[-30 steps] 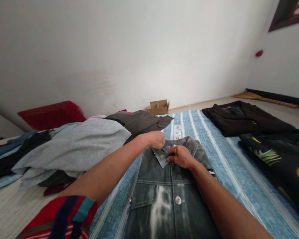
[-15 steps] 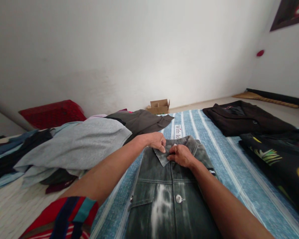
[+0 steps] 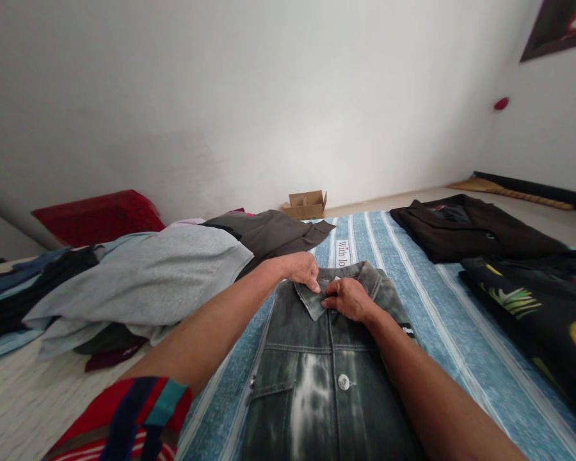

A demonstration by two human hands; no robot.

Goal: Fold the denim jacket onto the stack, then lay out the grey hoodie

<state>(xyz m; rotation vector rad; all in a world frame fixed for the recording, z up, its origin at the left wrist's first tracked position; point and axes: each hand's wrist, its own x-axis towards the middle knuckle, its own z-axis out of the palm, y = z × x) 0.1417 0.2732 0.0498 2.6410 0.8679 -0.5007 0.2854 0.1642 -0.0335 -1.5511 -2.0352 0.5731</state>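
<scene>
A grey-green denim jacket (image 3: 312, 390) with a pale faded patch lies folded in front of me, its collar away from me. My left hand (image 3: 301, 269) is closed on the left side of the collar (image 3: 312, 303), the fingers curled at its upper edge. Just right of it, my right hand (image 3: 348, 299) pinches the collar near the front opening; its fingertips partly hide the cloth there. A round metal button (image 3: 344, 382) shows lower down the placket.
Under the jacket spreads a blue striped sheet (image 3: 441, 333). Loose clothes (image 3: 148, 275) are heaped at left. A folded dark brown garment (image 3: 480, 224) and a black printed garment (image 3: 523, 314) lie at right. A small cardboard box (image 3: 306, 206) stands by the wall.
Very little differs. Both hands keep their places at the collar, and the jacket lies as before; the view has shifted slightly.
</scene>
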